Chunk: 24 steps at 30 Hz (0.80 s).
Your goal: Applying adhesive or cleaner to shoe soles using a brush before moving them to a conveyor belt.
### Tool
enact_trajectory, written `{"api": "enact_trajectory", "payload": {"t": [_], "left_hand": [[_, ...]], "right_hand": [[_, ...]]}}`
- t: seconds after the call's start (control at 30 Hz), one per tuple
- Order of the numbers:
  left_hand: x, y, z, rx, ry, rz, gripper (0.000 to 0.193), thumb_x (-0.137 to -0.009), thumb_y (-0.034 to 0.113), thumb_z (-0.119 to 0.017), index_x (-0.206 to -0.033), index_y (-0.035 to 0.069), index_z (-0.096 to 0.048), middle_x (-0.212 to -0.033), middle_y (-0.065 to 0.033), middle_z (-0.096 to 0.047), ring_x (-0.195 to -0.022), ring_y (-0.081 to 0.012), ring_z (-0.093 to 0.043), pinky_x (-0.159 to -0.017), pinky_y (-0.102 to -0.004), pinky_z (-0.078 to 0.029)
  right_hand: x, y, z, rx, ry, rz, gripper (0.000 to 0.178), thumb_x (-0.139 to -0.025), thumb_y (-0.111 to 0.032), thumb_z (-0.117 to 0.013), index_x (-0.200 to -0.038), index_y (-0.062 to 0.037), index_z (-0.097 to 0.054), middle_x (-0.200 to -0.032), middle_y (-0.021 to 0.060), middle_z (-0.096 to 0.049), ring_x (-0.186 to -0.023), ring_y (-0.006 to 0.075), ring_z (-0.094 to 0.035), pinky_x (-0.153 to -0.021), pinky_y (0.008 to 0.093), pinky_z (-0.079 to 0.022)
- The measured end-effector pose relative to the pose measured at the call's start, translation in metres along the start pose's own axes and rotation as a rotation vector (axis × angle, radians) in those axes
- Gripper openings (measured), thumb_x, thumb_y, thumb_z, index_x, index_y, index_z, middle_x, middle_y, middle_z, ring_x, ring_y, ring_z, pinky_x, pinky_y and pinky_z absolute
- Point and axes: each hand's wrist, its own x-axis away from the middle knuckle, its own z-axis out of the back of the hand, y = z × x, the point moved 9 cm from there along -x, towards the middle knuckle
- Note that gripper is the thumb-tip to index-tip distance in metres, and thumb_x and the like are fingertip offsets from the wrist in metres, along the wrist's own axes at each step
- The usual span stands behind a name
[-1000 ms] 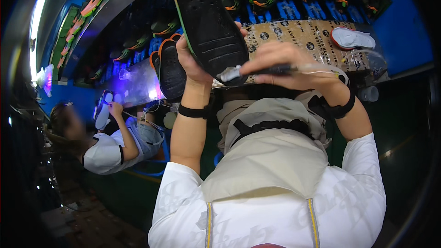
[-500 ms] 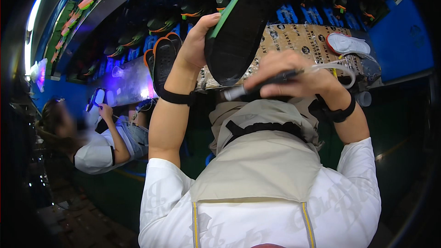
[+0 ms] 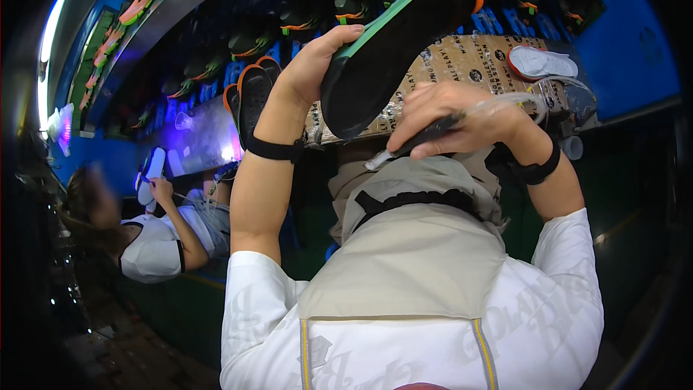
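Note:
My left hand grips a shoe sole by its side, thumb over the rim. The inner face is black, and the rim runs from green to orange-pink towards the far end. The sole is held tilted above the bench edge. In my right hand is a brush with a dark handle and short pale bristles; a clear tube runs from it past my wrist. The bristle end points down and left, below the sole's near end and apart from it, over my apron.
Printed cardboard covers the bench. On it, at the right, lies a white shoe piece with a red rim. Orange-rimmed soles stand left of my forearm. Several shoes line the back racks. A co-worker at the left holds a white sole.
The sole has come lower into view, so its orange far end now shows. My right hand has tipped the brush downward, and its bristles have dropped slightly towards my apron.

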Motion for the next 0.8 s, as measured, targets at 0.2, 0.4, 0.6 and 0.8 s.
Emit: {"api": "enact_trajectory", "payload": {"t": [0.2,0.4,0.6,0.8], "left_hand": [[0.01,-0.017,-0.006,0.097,-0.078,-0.048,0.048,-0.107,0.03,-0.044,-0.134,-0.003,-0.066,-0.123,-0.0166,-0.075,-0.107,-0.0243,-0.075,-0.095,-0.0382,-0.061],[0.035,-0.073,-0.016,0.322,-0.122,-0.049,0.055,-0.108,0.031,-0.035,-0.144,-0.005,-0.056,-0.135,-0.0206,-0.069,-0.117,-0.0307,-0.072,-0.103,-0.0454,-0.058],[0.026,-0.104,0.002,0.407,0.011,-0.046,0.066,-0.107,0.044,-0.031,-0.149,-0.004,-0.051,-0.14,-0.0263,-0.064,-0.12,-0.0421,-0.069,-0.107,-0.058,-0.054],[0.028,-0.09,0.007,0.457,-0.07,-0.2,0.06,-0.11,0.038,-0.028,-0.136,-0.003,-0.063,-0.127,-0.0187,-0.073,-0.112,-0.0297,-0.073,-0.103,-0.0457,-0.057]], "right_hand": [[0.029,0.054,0.037,-0.3,0.475,-0.415,0.024,-0.091,-0.014,-0.079,-0.112,-0.003,-0.08,-0.101,0.0077,-0.078,-0.09,0.0163,-0.071,-0.079,0.0312,-0.056],[0.069,0.104,0.086,-0.066,0.768,-0.554,0.019,-0.094,-0.014,-0.077,-0.11,-0.0039,-0.081,-0.095,0.0026,-0.076,-0.088,0.0116,-0.066,-0.081,0.0283,-0.053],[0.05,0.061,0.047,0.336,0.759,-0.33,0.021,-0.093,-0.002,-0.073,-0.113,-0.0025,-0.079,-0.094,0.0079,-0.076,-0.084,0.016,-0.068,-0.076,0.0314,-0.053],[0.026,0.039,-0.008,-0.358,0.269,-0.289,0.026,-0.093,-0.008,-0.074,-0.119,-0.005,-0.079,-0.095,0.0072,-0.075,-0.077,0.0138,-0.063,-0.073,0.0314,-0.051]]}}
